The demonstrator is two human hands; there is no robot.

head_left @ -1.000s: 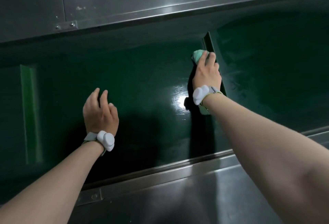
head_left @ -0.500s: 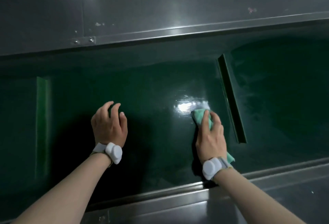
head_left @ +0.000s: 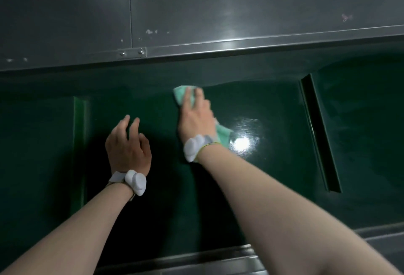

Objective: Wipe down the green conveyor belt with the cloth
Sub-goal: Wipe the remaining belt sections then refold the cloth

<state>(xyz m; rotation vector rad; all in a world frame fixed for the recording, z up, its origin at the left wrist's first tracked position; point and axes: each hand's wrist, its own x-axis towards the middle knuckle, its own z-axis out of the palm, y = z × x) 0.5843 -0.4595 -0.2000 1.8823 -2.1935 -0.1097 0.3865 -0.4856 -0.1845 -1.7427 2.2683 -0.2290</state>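
Note:
The dark green conveyor belt [head_left: 273, 165] runs left to right below me, glossy with a bright light spot. My right hand [head_left: 195, 115] presses a light green cloth [head_left: 223, 134] flat on the belt near its far edge; the cloth shows beyond my fingertips and beside my wrist. My left hand [head_left: 127, 145] rests on the belt to the left, fingers spread and holding nothing. Both wrists wear white bands.
A raised green cleat [head_left: 320, 134] crosses the belt on the right and another cleat [head_left: 79, 143] on the left. A grey metal side wall [head_left: 218, 12] rises behind the belt. A metal rail [head_left: 218, 261] borders the near edge.
My right hand has slid the cloth from near the front rail, beside the right cleat, up and leftward to the belt's far edge. My left hand has stayed in place.

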